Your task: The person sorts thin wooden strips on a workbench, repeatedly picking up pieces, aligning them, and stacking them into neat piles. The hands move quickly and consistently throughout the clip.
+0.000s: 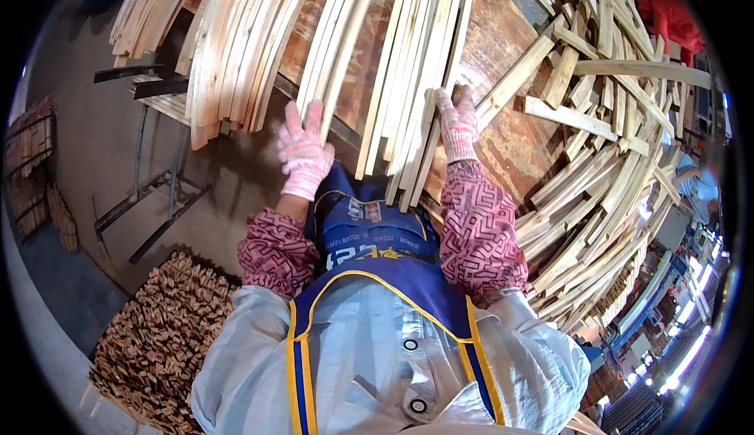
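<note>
Short wooden offcuts point(161, 341) lie heaped on the floor at lower left, seemingly sorted already. Farther up, the left hand point(302, 156) in its pink-patterned white glove rests with fingers spread flat, holding nothing, beside the bundle of long pale wooden slats point(408, 97) overhanging the brown wooden bench point(503, 129). The right hand point(457, 121) presses that bundle's edge, fingers closed against it. Beyond, a loose pile of slats point(605, 184) looks unsorted, so much remains.

Bright even daylight, strong fisheye bending, dark rim, edges perhaps blurred
</note>
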Tool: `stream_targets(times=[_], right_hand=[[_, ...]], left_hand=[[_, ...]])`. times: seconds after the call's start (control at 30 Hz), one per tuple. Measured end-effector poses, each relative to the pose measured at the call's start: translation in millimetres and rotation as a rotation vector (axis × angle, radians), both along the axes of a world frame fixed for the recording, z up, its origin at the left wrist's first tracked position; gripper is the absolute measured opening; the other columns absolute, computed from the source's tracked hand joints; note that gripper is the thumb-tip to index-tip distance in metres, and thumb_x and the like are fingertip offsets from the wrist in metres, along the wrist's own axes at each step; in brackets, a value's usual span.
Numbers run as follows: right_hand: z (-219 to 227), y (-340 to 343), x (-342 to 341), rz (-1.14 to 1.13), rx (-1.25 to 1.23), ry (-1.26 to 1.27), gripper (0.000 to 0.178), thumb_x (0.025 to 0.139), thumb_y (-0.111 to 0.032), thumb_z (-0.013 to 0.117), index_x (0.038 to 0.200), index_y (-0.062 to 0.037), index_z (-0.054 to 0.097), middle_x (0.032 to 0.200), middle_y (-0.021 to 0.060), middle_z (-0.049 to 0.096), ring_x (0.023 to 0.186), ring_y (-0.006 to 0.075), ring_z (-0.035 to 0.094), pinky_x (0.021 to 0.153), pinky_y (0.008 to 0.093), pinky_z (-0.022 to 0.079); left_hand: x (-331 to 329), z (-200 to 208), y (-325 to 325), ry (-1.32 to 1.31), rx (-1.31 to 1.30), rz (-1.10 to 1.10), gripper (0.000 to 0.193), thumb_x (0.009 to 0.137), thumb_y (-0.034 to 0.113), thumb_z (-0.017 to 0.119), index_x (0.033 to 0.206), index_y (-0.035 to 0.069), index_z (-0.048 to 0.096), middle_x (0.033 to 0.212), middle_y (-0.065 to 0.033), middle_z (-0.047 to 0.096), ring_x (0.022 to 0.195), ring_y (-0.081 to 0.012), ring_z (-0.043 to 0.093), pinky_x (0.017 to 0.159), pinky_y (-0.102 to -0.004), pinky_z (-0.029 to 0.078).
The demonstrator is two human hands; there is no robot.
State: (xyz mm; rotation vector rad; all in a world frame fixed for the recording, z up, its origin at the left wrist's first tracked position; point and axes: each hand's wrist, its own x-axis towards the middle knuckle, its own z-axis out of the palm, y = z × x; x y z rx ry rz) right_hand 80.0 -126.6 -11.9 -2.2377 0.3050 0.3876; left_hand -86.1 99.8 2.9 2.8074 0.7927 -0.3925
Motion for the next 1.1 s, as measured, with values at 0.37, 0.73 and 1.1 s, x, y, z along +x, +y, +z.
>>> stream_targets(times=[0.37,0.73,1.1], right_hand=[[31.7,31.0,9.1,0.152,-0.346,0.285,0.117,0.071,-0.061,0.075,0.152,-0.0023,0.016,0.145,0.0284,0.039,0.136,0.0385,0.038,0.112,0.0431,0.033],[12.7,-5.9,-11.0,0.206,-0.208,0.179,0.084,0.080,-0.051,0.070,0.143,-0.0031,0.040,0.134,0.0225,0.054,0.125,0.0340,0.052,0.107,0.0408,0.041],[-21.9,-30.2,-77.4,0.096,0.139,0.240,0.063,0.089,-0.032,0.069,0.138,0.0008,0.047,0.134,0.0197,0.056,0.123,0.0294,0.054,0.102,0.0364,0.043]], left_hand=[[29.0,-10.6,-22.8,-0.047,-0.322,-0.107,0.076,0.087,0.054,0.054,0.149,0.017,0.031,0.133,-0.0220,0.053,0.114,-0.0365,0.056,0.098,-0.0504,0.043],[21.3,-53.9,-41.8,-0.102,-1.350,0.354,0.096,0.084,0.019,0.073,0.155,0.009,0.010,0.145,-0.0149,0.044,0.130,-0.0213,0.044,0.108,-0.0306,0.034],[-16.2,-17.8,-45.6,-0.108,-1.550,0.462,0.065,0.101,0.043,0.045,0.153,0.011,0.024,0.143,-0.0090,0.046,0.128,-0.0176,0.046,0.107,-0.0306,0.037]])
